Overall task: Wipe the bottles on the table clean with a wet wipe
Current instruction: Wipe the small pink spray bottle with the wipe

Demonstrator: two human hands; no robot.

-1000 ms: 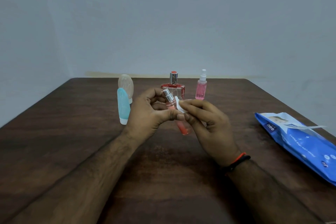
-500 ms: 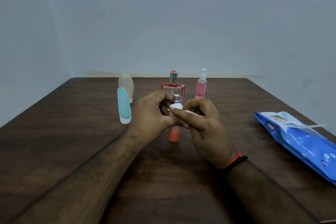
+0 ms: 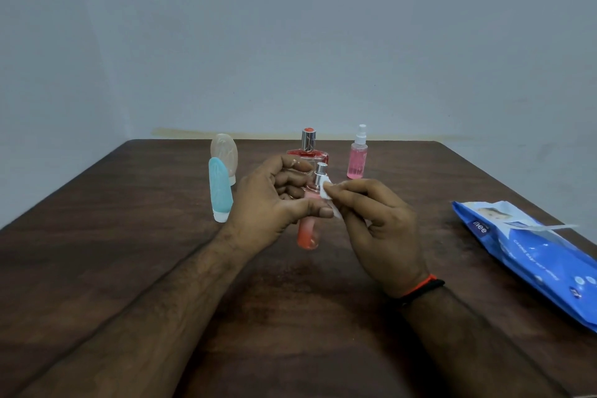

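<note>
While the slim orange-pink spray bottle with a silver nozzle (image 3: 308, 229) is clamped upright in the left hand (image 3: 274, 203), its neck is left exposed, presumably for wiping. Just right of that grip, a folded white wet wipe (image 3: 328, 195) is pinched in the right hand (image 3: 378, 226) against the neck. Beyond the grip, four bottles are seen standing on the dark wooden table (image 3: 129, 236), apparently awaiting handling.

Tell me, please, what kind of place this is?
Probably a plain room at home: a dark wooden table against a bare grey wall, with perfume and spray bottles and a blue pack of wet wipes.
</note>
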